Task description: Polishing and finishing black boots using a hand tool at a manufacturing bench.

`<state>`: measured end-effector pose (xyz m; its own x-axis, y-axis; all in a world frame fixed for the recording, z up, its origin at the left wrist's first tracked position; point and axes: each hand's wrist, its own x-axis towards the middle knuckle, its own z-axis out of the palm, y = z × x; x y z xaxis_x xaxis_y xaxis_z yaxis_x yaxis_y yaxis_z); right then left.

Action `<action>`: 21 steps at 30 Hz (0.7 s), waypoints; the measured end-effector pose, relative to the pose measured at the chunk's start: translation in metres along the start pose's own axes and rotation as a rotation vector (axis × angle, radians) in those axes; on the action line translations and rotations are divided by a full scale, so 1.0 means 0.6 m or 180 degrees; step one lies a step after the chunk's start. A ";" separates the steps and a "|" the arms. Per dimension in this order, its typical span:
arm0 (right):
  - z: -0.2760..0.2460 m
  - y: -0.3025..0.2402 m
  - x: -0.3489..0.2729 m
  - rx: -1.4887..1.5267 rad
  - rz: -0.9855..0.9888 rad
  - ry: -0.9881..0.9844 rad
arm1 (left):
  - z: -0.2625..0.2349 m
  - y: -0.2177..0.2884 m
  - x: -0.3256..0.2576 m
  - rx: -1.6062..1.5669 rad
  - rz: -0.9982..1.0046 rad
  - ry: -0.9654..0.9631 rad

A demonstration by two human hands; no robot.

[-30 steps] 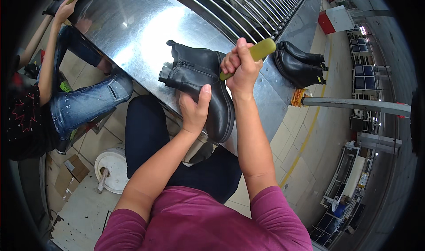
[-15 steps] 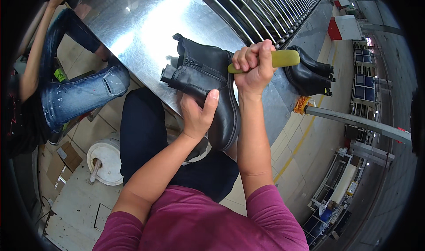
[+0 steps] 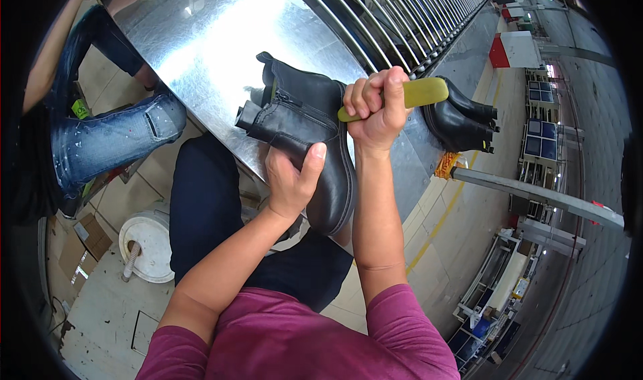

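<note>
The right hand is clenched in a full fist round the handle of a yellow-green brush, fingers wrapped tight over it with the knuckles up; one end of the handle sticks out to the right of the fist and a short end shows on its left, while the bristle side is hidden, so whether it touches the leather cannot be told. Just below and left of that fist, the left hand grips a black boot from underneath, palm cupped against the side near the toe, thumb raised along the upper and the fingers curled out of sight behind it. The boot is tilted, its toe toward the person's lap and its ankle opening and heel pointing away over the near edge of a shiny metal table. The fist sits against the boot's upper edge. Beyond it, on the table's right part beside a row of metal rollers, stand more black boots. At the left a second person's leg in blue jeans rests by the table, and a white bucket stands on the floor below.
</note>
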<state>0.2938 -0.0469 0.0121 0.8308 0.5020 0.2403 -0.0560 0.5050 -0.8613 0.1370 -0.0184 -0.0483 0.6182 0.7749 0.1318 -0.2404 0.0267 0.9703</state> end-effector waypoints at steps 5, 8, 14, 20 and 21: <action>0.005 0.015 0.038 -0.0228 -0.0194 -0.0065 | 0.000 0.002 -0.002 -0.0069 0.0019 0.0052; 0.015 0.022 0.048 -0.0299 -0.0286 0.0092 | 0.000 -0.003 -0.006 0.0107 0.0170 0.0089; 0.008 0.031 0.049 -0.0785 -0.0307 0.0101 | -0.002 -0.013 -0.017 0.0242 0.0003 0.0064; 0.007 0.000 0.033 0.0326 -0.0426 0.0317 | -0.006 -0.010 -0.021 0.0264 -0.0104 -0.0108; -0.010 0.004 0.039 0.0175 -0.0384 0.0081 | -0.006 -0.011 -0.022 0.0135 -0.0271 -0.0160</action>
<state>0.3161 -0.0383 0.0132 0.8471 0.4177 0.3286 0.0154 0.5988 -0.8008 0.1278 -0.0265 -0.0570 0.6720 0.7383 0.0574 -0.1542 0.0637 0.9860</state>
